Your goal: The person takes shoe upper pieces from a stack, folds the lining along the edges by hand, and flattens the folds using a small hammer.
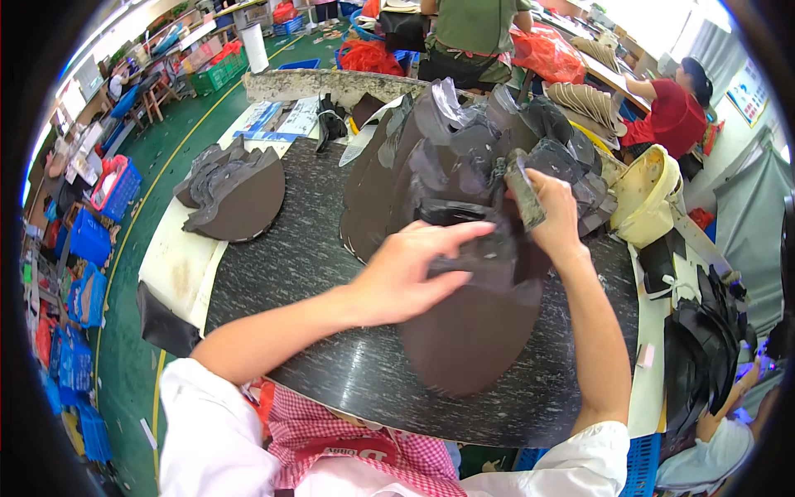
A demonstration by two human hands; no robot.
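Note:
A dark brown rounded sheet piece (468, 348) lies in front of me on the black speckled tabletop (348, 356). Over its upper part, where a shiny black piece (455, 213) shows, my left hand (410, 269) reaches with index finger and thumb stretched apart. I cannot tell whether it touches the surface. My right hand (553, 211) is closed around a worn grey flat block (525, 190), held tilted above the right side of the pile. Many similar brown pieces with black shiny edges (373, 190) overlap behind both hands.
A smaller stack of brown pieces (248, 195) lies at the left. A pale yellow bucket (650, 199) stands at the right edge, near hanging black pieces (704, 352). Other people work at the back, such as one in a green shirt (472, 29).

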